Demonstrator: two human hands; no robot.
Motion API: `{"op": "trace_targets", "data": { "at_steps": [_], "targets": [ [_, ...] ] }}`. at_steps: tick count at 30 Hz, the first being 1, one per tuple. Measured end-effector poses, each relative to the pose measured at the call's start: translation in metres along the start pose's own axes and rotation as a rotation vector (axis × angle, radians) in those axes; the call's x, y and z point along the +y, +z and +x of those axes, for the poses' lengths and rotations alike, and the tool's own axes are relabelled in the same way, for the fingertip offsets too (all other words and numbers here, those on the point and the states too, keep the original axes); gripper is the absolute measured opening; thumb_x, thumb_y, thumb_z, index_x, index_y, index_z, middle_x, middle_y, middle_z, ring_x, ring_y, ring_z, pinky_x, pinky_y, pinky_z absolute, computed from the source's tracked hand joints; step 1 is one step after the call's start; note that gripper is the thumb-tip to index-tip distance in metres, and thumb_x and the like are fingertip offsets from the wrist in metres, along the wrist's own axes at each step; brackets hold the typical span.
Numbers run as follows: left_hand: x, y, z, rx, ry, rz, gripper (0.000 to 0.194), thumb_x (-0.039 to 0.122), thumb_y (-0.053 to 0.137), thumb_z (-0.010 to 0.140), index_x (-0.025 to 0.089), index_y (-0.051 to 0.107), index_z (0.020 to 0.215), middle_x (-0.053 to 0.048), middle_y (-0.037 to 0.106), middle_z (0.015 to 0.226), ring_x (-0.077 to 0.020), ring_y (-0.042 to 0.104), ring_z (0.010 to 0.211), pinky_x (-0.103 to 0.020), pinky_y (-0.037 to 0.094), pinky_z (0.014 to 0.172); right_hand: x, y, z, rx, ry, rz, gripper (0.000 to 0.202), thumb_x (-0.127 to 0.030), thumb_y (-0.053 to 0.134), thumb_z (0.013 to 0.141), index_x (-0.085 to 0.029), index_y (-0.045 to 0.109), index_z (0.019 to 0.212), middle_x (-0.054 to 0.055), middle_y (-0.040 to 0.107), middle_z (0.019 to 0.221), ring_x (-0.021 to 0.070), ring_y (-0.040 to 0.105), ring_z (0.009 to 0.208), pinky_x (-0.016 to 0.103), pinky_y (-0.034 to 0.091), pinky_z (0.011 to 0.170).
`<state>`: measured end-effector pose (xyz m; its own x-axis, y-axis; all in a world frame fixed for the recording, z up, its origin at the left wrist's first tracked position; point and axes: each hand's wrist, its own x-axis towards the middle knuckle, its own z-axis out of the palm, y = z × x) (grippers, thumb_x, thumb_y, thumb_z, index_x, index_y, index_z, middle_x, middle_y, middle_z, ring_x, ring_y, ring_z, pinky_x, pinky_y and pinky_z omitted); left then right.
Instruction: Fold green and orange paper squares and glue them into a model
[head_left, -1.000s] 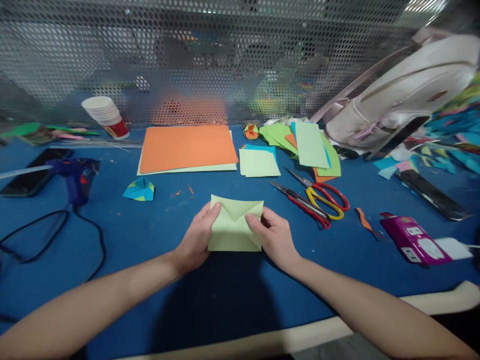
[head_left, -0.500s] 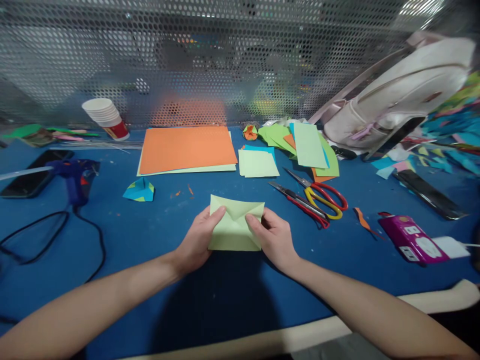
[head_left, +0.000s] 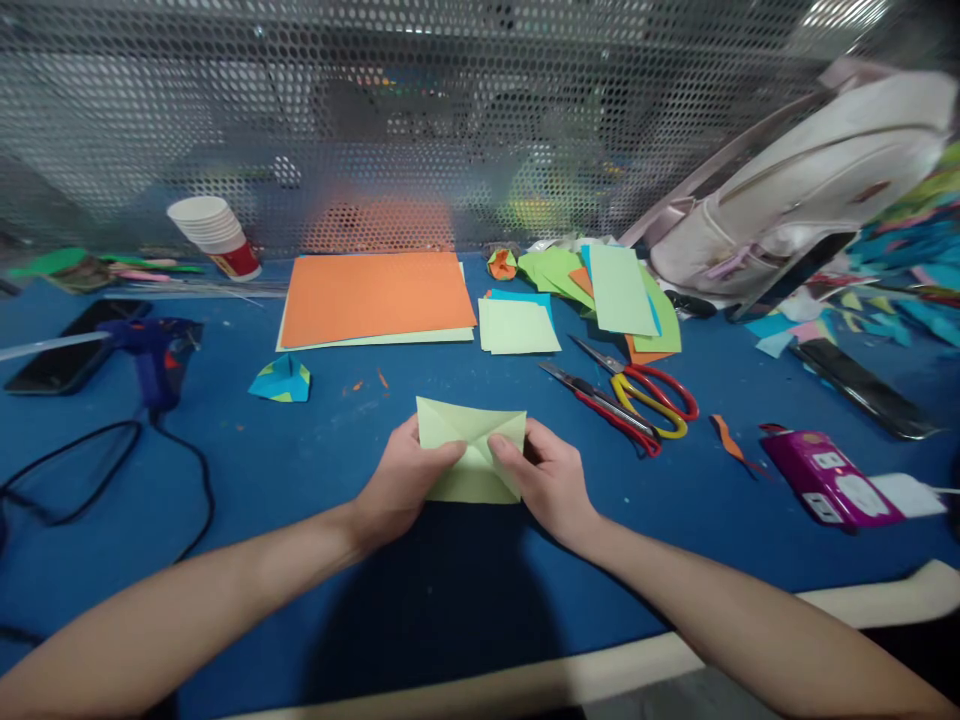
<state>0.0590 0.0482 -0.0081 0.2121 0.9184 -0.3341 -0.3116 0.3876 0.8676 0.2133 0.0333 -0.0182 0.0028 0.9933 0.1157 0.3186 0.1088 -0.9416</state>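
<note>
The left hand (head_left: 397,478) and right hand (head_left: 553,482) pinch opposite sides of the pale green sheet (head_left: 474,485), which looks creased but not folded flat; scissors (head_left: 621,382) lie right of it.

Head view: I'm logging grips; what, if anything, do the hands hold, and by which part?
A creased pale-green rectangular paper sheet: the left hand holds its left side, the right hand its right side, thumbs on top.

2 bare forearms (head_left: 232,585) angled inward, left hand (head_left: 396,478) and right hand (head_left: 553,480) pinching, 2 thumbs (head_left: 448,455) close together
</note>
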Motion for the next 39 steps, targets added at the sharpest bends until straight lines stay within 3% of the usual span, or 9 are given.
{"op": "trace_targets", "data": {
  "at_steps": [11, 17, 23, 29, 34, 39],
  "targets": [
    [0.007, 0.002, -0.002, 0.112, 0.008, 0.081, 0.019, 0.017, 0.072, 0.062, 0.014, 0.06, 0.076, 0.003, 0.062, 0.063, -0.0102, 0.054, 0.055, -0.021, 0.044, 0.055, 0.001, 0.0, 0.002, -0.042, -0.327, -0.011, 0.008, -0.024, 0.055, 0.084, -0.02, 0.062, 0.085, 0.003, 0.065, 0.081, 0.0129, 0.058, 0.071, 0.023, 0.045, 0.063],
    [0.006, 0.001, -0.001, 0.02, 0.016, 0.02, 0.018, 0.027, 0.066, 0.072, 0.016, 0.061, 0.086, 0.0, 0.065, 0.072, -0.0135, 0.058, 0.062, -0.024, 0.045, 0.06, 0.0, -0.001, 0.003, -0.005, -0.089, 0.065, 0.025, -0.036, 0.051, 0.086, -0.018, 0.062, 0.072, 0.001, 0.061, 0.074, 0.0121, 0.054, 0.064, 0.022, 0.043, 0.058],
    [0.007, -0.002, 0.002, 0.083, 0.013, -0.159, 0.026, 0.036, 0.058, 0.081, 0.022, 0.055, 0.102, 0.001, 0.061, 0.073, -0.0138, 0.058, 0.063, -0.023, 0.046, 0.059, 0.004, -0.002, 0.006, 0.006, 0.105, 0.117, 0.03, -0.046, 0.053, 0.082, -0.018, 0.064, 0.077, 0.0, 0.059, 0.072, 0.0128, 0.051, 0.064, 0.021, 0.041, 0.057],
    [0.005, -0.002, 0.006, 0.102, 0.064, -0.234, 0.016, 0.034, 0.053, 0.084, 0.019, 0.054, 0.09, 0.0, 0.059, 0.076, -0.0119, 0.056, 0.065, -0.023, 0.046, 0.064, 0.005, -0.001, 0.008, 0.07, 0.159, 0.103, 0.032, -0.047, 0.055, 0.08, -0.017, 0.059, 0.068, -0.003, 0.047, 0.061, 0.01, 0.039, 0.057, 0.021, 0.033, 0.051],
    [0.006, 0.001, 0.008, 0.11, 0.033, -0.29, 0.011, 0.03, 0.051, 0.086, 0.019, 0.054, 0.088, -0.001, 0.061, 0.075, -0.011, 0.055, 0.06, -0.023, 0.045, 0.061, 0.007, 0.0, 0.008, 0.032, 0.183, 0.161, 0.032, -0.048, 0.055, 0.08, -0.017, 0.061, 0.073, -0.002, 0.05, 0.064, 0.0108, 0.042, 0.059, 0.021, 0.034, 0.053],
    [0.009, 0.002, 0.008, 0.12, 0.058, -0.25, 0.012, 0.03, 0.055, 0.084, 0.018, 0.057, 0.086, 0.001, 0.058, 0.069, -0.0097, 0.054, 0.06, -0.02, 0.043, 0.058, 0.006, -0.001, 0.009, 0.094, 0.141, 0.13, 0.032, -0.048, 0.051, 0.083, -0.018, 0.059, 0.074, -0.002, 0.052, 0.067, 0.0113, 0.043, 0.061, 0.021, 0.035, 0.056]
  ]
}}
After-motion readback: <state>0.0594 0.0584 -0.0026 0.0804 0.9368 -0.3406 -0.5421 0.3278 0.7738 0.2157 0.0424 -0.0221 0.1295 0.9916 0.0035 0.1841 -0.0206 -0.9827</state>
